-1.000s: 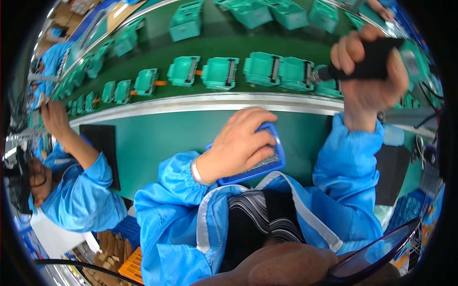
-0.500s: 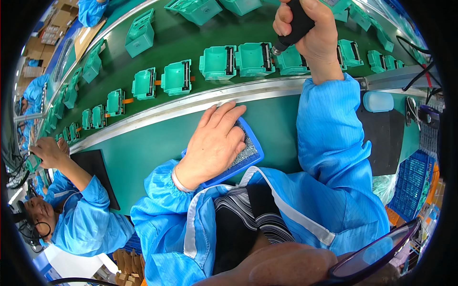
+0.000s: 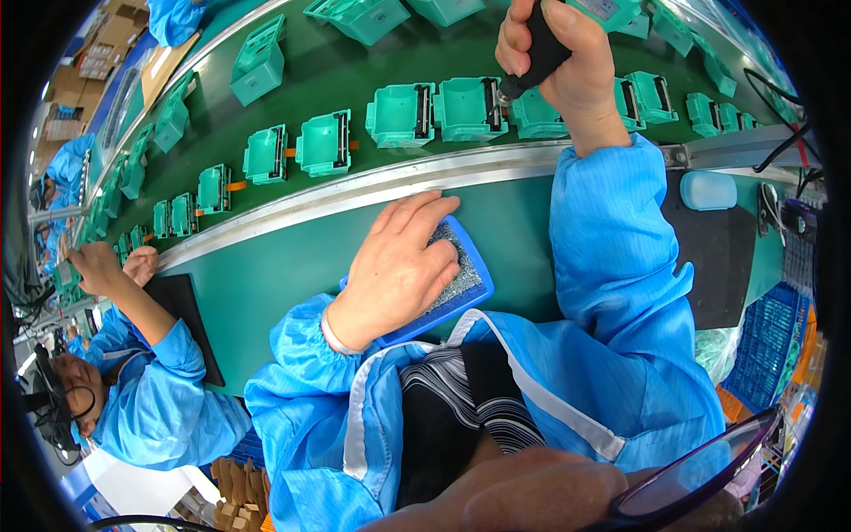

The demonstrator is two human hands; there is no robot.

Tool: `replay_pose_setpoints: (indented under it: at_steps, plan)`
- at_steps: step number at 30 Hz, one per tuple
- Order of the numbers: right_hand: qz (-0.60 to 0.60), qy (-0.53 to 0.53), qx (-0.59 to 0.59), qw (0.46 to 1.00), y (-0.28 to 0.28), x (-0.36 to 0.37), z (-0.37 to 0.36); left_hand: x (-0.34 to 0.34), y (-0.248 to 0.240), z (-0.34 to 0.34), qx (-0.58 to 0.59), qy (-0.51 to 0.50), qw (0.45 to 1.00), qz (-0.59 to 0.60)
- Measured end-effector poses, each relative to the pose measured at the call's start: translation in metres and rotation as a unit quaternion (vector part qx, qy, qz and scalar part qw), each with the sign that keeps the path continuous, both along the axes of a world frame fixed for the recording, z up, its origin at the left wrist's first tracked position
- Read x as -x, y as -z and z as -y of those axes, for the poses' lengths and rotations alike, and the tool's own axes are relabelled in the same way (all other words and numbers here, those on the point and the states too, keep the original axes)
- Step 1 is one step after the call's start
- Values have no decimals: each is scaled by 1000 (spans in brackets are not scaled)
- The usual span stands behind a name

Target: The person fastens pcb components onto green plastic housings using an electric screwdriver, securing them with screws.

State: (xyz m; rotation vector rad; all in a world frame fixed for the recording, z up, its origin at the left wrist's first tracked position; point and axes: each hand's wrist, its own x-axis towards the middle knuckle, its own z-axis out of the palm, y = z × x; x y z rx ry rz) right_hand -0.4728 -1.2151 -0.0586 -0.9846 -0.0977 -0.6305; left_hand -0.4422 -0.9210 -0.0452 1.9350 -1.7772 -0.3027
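My right hand (image 3: 576,75) is wrapped round a black electric screwdriver (image 3: 542,55). Its metal tip points down and left, at the black strip along the right side of a green plastic housing (image 3: 463,106); whether it touches a screw is too small to tell. More such housings stand in the same row, among them another green housing (image 3: 401,113) just left of it. Lying over the left part of a blue tray (image 3: 480,275) of small metal screws (image 3: 463,277), my left hand (image 3: 397,266) has its fingers stretched out and holds nothing visible.
A metal rail (image 3: 372,182) separates the green bench from the row of housings. At the right, a pale blue case (image 3: 708,190) rests on a black mat (image 3: 709,257), with cables hanging nearby. A co-worker's hand (image 3: 97,269) is at the far left, near another black mat (image 3: 188,319).
My right hand has shifted slightly left with the screwdriver, whose tip is now at the housing's black strip. My left hand has hardly moved. The co-worker's hands have shifted.
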Motion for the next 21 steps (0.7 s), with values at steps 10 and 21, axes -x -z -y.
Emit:
replay_pose_setpoints:
  at_steps: [10,21]
  plan:
    - [-16,3,1,1000,-2,-1,-6,-2,8,7,13,-5,1000,17]
    - [-39,69,64,995,-19,9,-15,-3,5,2,53,-25,997,-52]
